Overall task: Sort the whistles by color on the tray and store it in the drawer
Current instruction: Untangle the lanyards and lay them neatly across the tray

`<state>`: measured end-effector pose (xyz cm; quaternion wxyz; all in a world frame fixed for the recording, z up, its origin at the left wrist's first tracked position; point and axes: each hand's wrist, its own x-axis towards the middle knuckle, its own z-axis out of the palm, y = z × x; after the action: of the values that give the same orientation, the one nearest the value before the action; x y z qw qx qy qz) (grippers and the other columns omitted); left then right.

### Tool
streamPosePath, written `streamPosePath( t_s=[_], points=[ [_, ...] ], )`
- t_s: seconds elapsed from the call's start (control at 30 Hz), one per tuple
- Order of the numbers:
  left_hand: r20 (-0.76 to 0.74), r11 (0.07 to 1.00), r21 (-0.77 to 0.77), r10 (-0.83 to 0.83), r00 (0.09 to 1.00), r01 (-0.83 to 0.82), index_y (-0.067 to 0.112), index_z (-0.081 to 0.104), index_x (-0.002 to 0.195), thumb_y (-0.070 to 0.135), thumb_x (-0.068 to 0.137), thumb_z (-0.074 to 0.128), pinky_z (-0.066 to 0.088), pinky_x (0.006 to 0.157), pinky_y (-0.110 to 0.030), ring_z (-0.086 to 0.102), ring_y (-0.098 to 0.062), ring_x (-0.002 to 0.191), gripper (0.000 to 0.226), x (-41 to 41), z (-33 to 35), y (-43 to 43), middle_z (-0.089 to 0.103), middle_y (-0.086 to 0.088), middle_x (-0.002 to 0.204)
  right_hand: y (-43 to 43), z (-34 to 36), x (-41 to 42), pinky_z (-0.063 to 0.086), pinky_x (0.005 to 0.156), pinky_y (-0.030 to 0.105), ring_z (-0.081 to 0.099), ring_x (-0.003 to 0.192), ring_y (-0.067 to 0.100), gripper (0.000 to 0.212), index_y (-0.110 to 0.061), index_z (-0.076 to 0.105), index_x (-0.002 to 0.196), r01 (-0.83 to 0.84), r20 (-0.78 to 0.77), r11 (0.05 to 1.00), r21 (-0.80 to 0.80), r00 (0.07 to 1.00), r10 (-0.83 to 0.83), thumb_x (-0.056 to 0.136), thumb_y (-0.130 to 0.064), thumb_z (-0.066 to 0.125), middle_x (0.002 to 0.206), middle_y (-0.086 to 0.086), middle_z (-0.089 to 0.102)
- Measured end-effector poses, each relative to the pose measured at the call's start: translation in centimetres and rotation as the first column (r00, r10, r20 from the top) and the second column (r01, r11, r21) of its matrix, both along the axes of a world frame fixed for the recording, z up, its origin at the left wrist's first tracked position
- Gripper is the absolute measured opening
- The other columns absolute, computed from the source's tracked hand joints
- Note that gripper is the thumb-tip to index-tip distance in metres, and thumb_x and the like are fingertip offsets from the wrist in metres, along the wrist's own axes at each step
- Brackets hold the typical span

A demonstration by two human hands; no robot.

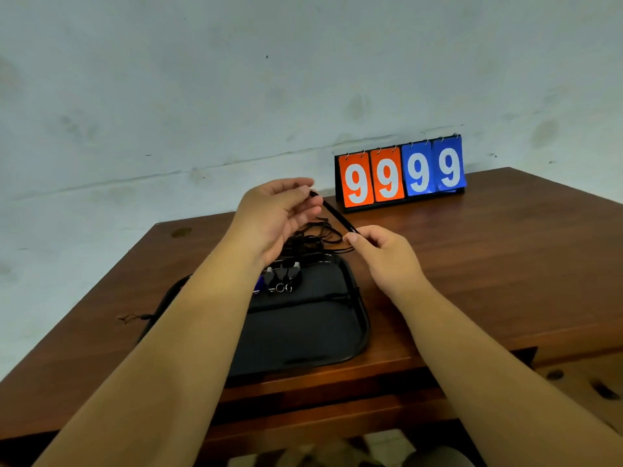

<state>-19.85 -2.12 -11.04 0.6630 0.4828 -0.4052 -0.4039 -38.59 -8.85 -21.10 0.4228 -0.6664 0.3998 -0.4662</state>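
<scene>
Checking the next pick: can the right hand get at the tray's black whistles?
Probably not yet: the right hand pinches the cord stretched to the left hand. Freed, its way down to the whistles looks open.

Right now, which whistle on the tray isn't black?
The blue whistle, leftmost in the row on the tray, half hidden by the left forearm; the black whistles sit to its right.

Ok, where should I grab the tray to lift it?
By the raised rim: the tray lies flat, so take its right edge and near edge from outside. The whistles sit loose at its far end, so keep it level.
</scene>
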Motion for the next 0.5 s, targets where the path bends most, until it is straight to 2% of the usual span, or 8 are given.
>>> streamPosePath(
  t_s=[0.2, 0.33, 0.4, 0.43, 0.5],
  points=[
    [-0.236, 0.99, -0.081, 0.092, 0.967, -0.114, -0.005, 0.073, 0.116, -0.005, 0.104, 0.063, 0.065, 0.082, -0.03, 0.08, -0.021, 0.088, 0.016, 3.5, 0.0, 0.7, 0.078, -0.016, 0.096, -0.1, -0.6, 0.4, 0.043, 0.074, 0.018, 0.063, 0.097, 0.004, 0.015, -0.028, 0.072, 0.114, 0.01, -0.191, 0.998, -0.064, 0.981, -0.023, 0.111, -0.033, 0.058, 0.106, -0.012, 0.071],
    [-0.37, 0.944, -0.097, 0.261, 0.891, -0.316, -0.002, 0.072, 0.116, -0.005, 0.106, 0.059, 0.064, 0.08, -0.028, 0.08, -0.017, 0.083, 0.016, 6.6, -0.5, 1.0, 0.074, -0.016, 0.102, -0.5, -0.8, 0.6, 0.042, 0.072, 0.02, 0.059, 0.091, 0.005, 0.015, -0.025, 0.068, 0.115, 0.061, -0.282, 0.996, -0.063, 0.956, -0.076, 0.113, -0.031, 0.054, 0.108, -0.007, 0.067],
    [-0.376, 0.906, -0.1, 0.348, 0.859, -0.411, -0.001, 0.07, 0.119, -0.003, 0.108, 0.057, 0.064, 0.082, -0.028, 0.078, -0.017, 0.083, 0.017, 7.8, -0.9, 1.4, 0.072, -0.016, 0.104, -0.5, -0.7, 0.7, 0.043, 0.08, 0.024, 0.058, 0.094, 0.006, 0.017, -0.023, 0.068, 0.119, 0.094, -0.296, 0.993, -0.068, 0.949, -0.111, 0.114, -0.029, 0.053, 0.113, -0.006, 0.066],
    [-0.351, 0.891, -0.101, 0.385, 0.853, -0.444, 0.0, 0.07, 0.12, -0.003, 0.108, 0.057, 0.064, 0.083, -0.028, 0.077, -0.016, 0.084, 0.018, 8.2, -1.2, 1.6, 0.072, -0.015, 0.105, -0.5, -0.7, 0.7, 0.043, 0.086, 0.025, 0.058, 0.098, 0.008, 0.019, -0.023, 0.069, 0.121, 0.109, -0.293, 0.992, -0.067, 0.948, -0.124, 0.114, -0.029, 0.053, 0.115, -0.006, 0.066],
    [-0.259, 0.875, -0.093, 0.44, 0.86, -0.476, 0.004, 0.071, 0.118, -0.001, 0.109, 0.056, 0.065, 0.085, -0.029, 0.076, -0.014, 0.084, 0.018, 8.3, -1.8, 1.8, 0.071, -0.013, 0.104, -0.6, -0.6, 0.5, 0.043, 0.087, 0.027, 0.06, 0.103, 0.012, 0.018, -0.025, 0.068, 0.12, 0.132, -0.272, 0.99, -0.047, 0.952, -0.14, 0.114, -0.03, 0.052, 0.113, -0.006, 0.066]
  ],
)
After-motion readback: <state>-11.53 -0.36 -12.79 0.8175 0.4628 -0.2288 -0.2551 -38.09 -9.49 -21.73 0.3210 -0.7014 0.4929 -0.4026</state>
